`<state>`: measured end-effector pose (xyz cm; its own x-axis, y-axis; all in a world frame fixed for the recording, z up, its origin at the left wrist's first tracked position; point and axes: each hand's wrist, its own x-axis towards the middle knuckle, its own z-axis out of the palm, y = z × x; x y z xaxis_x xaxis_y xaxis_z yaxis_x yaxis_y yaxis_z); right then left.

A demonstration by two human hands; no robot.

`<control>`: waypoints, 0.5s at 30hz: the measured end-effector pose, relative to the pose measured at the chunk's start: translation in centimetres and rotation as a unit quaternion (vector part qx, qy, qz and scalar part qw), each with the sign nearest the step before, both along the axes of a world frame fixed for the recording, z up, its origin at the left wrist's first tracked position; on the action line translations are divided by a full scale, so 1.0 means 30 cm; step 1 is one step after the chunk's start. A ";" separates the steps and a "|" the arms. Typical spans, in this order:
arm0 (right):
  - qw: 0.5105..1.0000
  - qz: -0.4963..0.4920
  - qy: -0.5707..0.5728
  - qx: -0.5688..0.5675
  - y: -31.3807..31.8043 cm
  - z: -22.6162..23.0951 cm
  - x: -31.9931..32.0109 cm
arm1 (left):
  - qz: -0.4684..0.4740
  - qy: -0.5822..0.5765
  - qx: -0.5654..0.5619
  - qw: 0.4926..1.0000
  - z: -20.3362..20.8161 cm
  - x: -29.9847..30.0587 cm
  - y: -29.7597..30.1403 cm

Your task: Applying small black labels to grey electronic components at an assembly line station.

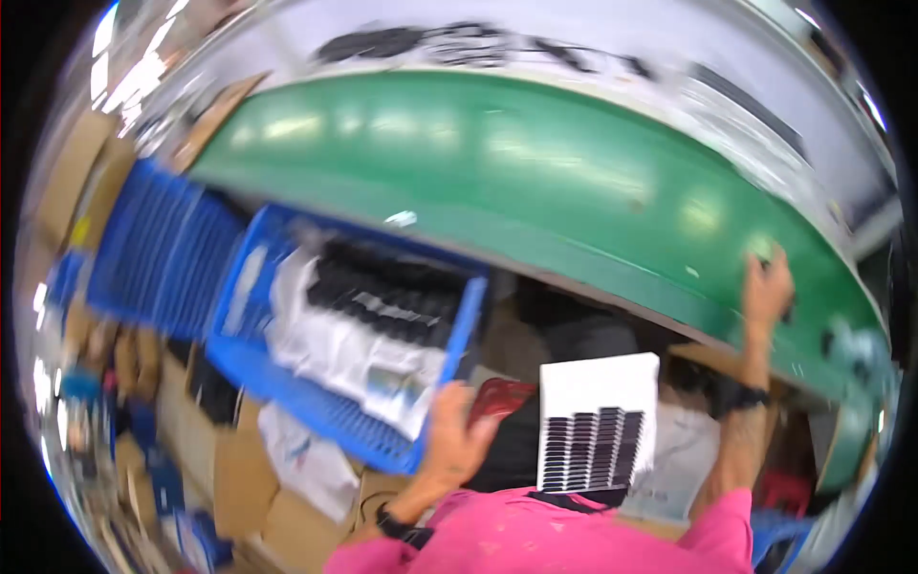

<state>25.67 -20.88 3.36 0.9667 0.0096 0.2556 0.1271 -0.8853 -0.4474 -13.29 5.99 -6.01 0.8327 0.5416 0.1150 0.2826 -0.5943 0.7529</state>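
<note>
My left hand [453, 436] is beside the near right rim of a blue plastic crate [311, 400], thumb apart from the fingers. Blur hides whether it touches the rim. In the crate lie rows of black items [387, 287] and white wrapping [330, 349]. A red object [499, 399] of unclear kind shows just right of that hand. Over the right part of the green tabletop [574, 172], my right hand [768, 289] has its fingers closed; a small dark bit shows at them, too blurred to name. A white sheet [598, 383] with rows of dark strips [593, 448] lies at my lap.
Stacked blue crates [163, 253] stand left of the filled one. Cardboard boxes [244, 478] and a white bag [306, 459] are at the lower left. Black items [469, 45] and clear plastic packs [736, 124] line the table's far side. Clear wrapping [856, 349] lies at its right end.
</note>
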 end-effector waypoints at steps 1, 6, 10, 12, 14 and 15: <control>0.965 0.047 -0.235 -0.104 -0.174 -0.167 0.103 | -0.025 -0.030 -0.004 0.999 -0.017 0.007 -0.054; 0.982 0.105 -0.142 -0.059 -0.188 -0.376 0.173 | 0.086 -0.003 -0.032 0.996 -0.104 -0.031 -0.049; 0.984 0.112 -0.128 -0.051 -0.193 -0.375 0.169 | 0.240 -0.055 0.108 0.963 -0.260 -0.055 0.251; 0.985 0.102 -0.125 -0.055 -0.234 -0.384 0.178 | 0.289 -0.062 -0.009 0.955 -0.279 0.004 0.420; 0.987 0.094 -0.120 -0.044 -0.218 -0.361 0.163 | 0.338 -0.025 -0.071 0.938 -0.400 0.017 0.569; 0.990 0.081 -0.112 -0.035 -0.217 -0.357 0.143 | 0.332 -0.021 -0.066 0.941 -0.492 0.005 0.629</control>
